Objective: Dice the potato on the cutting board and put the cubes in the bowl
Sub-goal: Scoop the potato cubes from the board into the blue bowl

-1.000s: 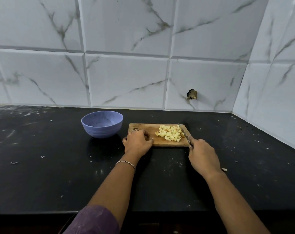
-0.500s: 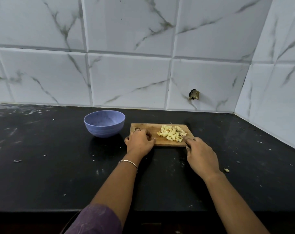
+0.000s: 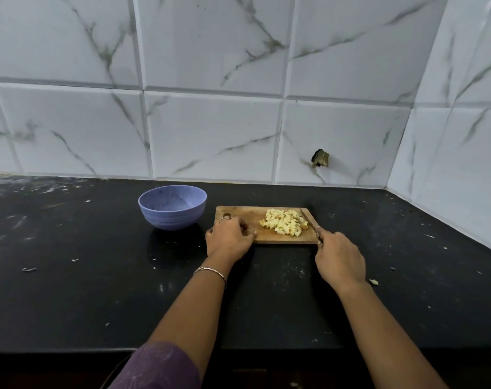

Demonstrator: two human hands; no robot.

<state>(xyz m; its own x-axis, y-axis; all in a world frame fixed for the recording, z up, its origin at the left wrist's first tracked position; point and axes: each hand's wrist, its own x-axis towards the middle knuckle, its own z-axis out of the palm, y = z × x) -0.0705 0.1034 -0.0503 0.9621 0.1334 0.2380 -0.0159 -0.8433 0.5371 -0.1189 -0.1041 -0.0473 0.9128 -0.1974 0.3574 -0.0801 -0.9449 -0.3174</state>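
Cubes ready to go: a person's left hand [image 3: 229, 238] holds the 9 o'clock end of the cutting board [image 3: 252, 217] while the right hand [image 3: 338, 258] grips a knife [image 3: 309, 219], its blade at the 3 o'clock side of the diced potato [image 3: 285, 222] heaped there. The bowl [image 3: 154, 217] stands near, at the board's 9 o'clock. Sweeping leftward with the board's end over the rim looks tidiest, and the dark tabletop [image 3: 70, 276] leaves room.

Dim, cool light here; focus sharp, soft shadows pooling on the dark tabletop [image 3: 70, 290], wall tiles [image 3: 210, 136] bowing at the edges.
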